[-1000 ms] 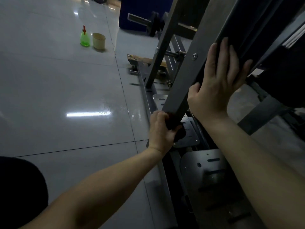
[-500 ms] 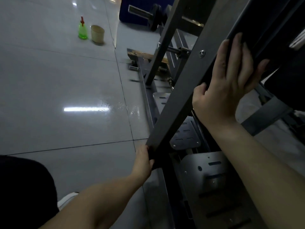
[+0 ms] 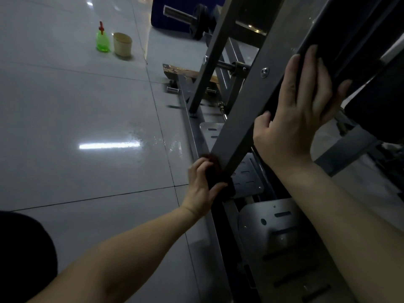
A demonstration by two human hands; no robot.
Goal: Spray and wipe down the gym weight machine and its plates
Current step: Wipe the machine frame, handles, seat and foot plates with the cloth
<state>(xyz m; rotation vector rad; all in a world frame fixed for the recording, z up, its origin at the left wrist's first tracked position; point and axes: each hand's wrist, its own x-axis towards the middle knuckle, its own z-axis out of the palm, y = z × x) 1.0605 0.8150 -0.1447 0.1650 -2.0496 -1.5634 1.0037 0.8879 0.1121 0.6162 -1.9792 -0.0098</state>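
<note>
A grey slanted steel beam of the weight machine crosses the view from upper right to lower middle. My left hand presses a dark cloth against the beam's lower end. My right hand grips a black padded bar beside the beam, higher up. A green spray bottle with a red nozzle stands on the floor at the far left, away from both hands. A black weight plate sits on a chrome sleeve at the top.
A beige cup stands next to the spray bottle. Slotted grey metal foot plates lie under the beam. The glossy tiled floor shows wet spots near the machine's base rail. My dark-clothed knee is at the lower left.
My left hand with the cloth went down along the beam and has come back up a little. My right hand kept its grip on the black bar.
</note>
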